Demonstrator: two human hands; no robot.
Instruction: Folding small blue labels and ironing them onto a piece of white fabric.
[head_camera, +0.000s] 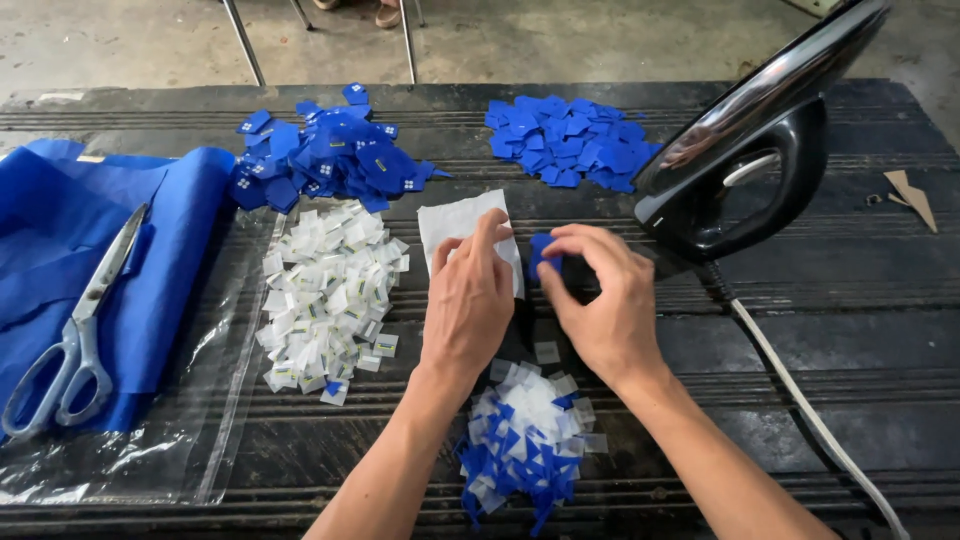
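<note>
My left hand (470, 295) rests palm down on a white sheet of paper (455, 218) in the middle of the dark table, fingers pressing its right edge. My right hand (600, 295) pinches a small blue fabric square (541, 252) just to the right of the paper. Below both wrists lies a mixed pile of blue and white pieces (525, 440). A black iron (755, 150) stands tipped up just beyond my right hand.
Two heaps of blue squares (330, 150) (570, 140) lie at the back. White labels (325, 290) sit on a clear plastic bag (130, 450). Scissors (75, 335) lie on blue cloth (60, 230) at left. The iron's white cord (800, 400) runs right.
</note>
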